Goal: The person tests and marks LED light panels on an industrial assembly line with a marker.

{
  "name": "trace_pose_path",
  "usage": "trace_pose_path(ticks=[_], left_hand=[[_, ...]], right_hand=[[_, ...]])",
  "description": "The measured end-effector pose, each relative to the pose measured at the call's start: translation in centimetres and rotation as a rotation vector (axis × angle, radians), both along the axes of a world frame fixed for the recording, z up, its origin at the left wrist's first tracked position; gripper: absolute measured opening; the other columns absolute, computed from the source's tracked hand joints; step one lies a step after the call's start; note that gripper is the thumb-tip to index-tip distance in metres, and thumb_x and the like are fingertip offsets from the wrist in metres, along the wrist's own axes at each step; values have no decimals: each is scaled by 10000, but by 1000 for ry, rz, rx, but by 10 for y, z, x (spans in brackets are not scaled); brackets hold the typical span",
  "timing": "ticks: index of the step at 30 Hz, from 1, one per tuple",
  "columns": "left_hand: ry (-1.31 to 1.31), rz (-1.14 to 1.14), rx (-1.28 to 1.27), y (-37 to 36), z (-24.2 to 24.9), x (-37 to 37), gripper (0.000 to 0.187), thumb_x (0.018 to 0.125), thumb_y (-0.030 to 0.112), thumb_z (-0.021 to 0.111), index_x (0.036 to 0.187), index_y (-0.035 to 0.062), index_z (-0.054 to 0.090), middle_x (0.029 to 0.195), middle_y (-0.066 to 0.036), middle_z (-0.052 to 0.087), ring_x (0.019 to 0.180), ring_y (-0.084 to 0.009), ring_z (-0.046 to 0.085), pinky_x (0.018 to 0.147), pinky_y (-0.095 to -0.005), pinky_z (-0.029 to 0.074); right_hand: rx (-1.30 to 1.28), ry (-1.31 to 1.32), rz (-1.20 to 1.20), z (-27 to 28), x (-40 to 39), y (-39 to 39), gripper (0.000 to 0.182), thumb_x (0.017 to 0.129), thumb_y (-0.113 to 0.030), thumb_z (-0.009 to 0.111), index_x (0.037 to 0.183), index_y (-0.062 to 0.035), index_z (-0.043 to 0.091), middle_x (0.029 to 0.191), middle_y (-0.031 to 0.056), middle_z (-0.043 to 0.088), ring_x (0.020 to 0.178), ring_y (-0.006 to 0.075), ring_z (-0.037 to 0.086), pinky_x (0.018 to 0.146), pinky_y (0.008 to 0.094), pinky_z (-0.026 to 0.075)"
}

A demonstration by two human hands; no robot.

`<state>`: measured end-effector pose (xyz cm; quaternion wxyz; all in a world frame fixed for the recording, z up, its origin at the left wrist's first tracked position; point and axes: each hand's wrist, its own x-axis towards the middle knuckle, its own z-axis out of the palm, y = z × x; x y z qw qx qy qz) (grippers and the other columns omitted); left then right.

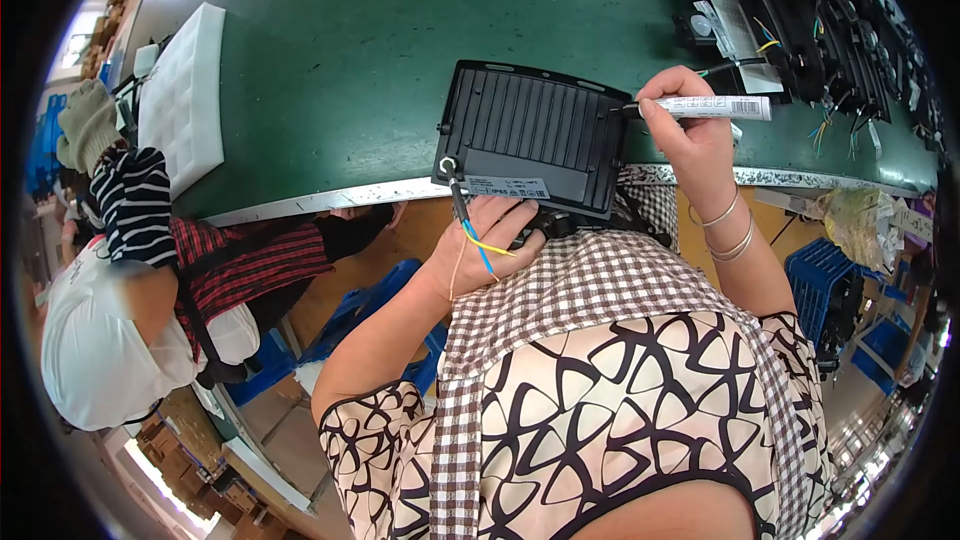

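Note:
A black floodlight housing (540, 125) with a ribbed back faces up in front of me, partly over the table edge. Its lower side carries a grey printed label (505, 186), and a short cable (462, 205) ends in blue, yellow and brown wires. My left hand (485, 245) grips the housing from below at its near edge, the wires lying across the fingers. My right hand (695, 140) pinches a white marker pen (720, 107); the pen's dark tip meets or nearly meets the housing's right edge.
The green table (350, 60) stretches ahead. At its right, several black lamp housings (830, 30) with loose wires are stacked. A white foam tray (185, 100) stands at the left, beside a co-worker in a striped sleeve (132, 205). A blue crate (825, 275) is lower right.

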<state>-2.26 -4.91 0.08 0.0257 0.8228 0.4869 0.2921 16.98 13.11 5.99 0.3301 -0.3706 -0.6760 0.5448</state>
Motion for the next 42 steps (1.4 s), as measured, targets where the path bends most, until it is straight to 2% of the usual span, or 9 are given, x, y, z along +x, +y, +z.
trace_pose_path(ticks=[11,15,17,19,21,22,24,27,42], left_hand=[[57,-35,75,9,28,-5,247,618,104,679,856,123,618,1034,-128,573,964,-305,546,778,-431,513],[10,21,149,36,74,-10,218,577,77,685,780,85,605,987,-125,586,1003,-335,581,872,-462,503],[-91,137,-12,51,112,-17,224,562,5,667,771,65,612,983,-147,588,1010,-372,593,864,-462,487],[-353,311,16,65,137,-35,254,583,-49,627,816,51,612,964,-141,619,990,-320,608,868,-399,484],[-1159,439,-87,69,136,-67,313,654,-90,573,954,-4,551,958,-151,618,987,-253,598,905,-377,465],[-1595,357,-186,66,127,-97,316,672,-81,534,974,11,534,924,-152,613,933,-261,605,880,-365,488],[-1981,356,-202,56,97,-132,295,669,8,543,963,29,554,930,-141,611,907,-266,605,819,-383,524],[-2225,527,-65,37,69,-136,254,684,112,578,929,54,610,954,-115,623,940,-283,600,870,-435,494],[-2165,603,-58,10,56,-138,262,665,121,594,922,72,622,1010,-105,618,943,-265,575,853,-401,487]], right_hand=[[-2,132,-34,13,1,0,29,818,-10,588,831,-30,572,725,-35,518,614,5,428,526,170,327],[78,245,-133,29,20,7,44,835,-17,583,876,-25,569,719,-25,526,560,11,419,491,165,323],[96,326,-145,35,32,10,48,844,-31,583,888,-23,565,710,-24,522,536,14,414,478,163,319],[95,365,-210,42,44,12,49,845,-36,586,886,-23,563,705,-25,517,538,13,414,479,165,320],[101,336,-260,41,61,9,42,843,-37,581,881,-39,563,703,-38,499,551,6,404,479,162,304],[90,328,-291,40,67,6,41,842,-37,578,880,-45,563,703,-42,493,553,4,398,480,161,297],[51,320,-355,33,68,3,44,844,-28,561,871,-62,560,697,-58,467,557,-4,367,483,163,272],[-15,311,-353,26,71,-1,39,847,-22,546,848,-61,544,686,-65,453,548,-7,357,473,167,262],[-95,271,-245,15,52,-4,32,858,-26,548,855,-53,530,674,-53,461,529,-4,367,455,160,282]])
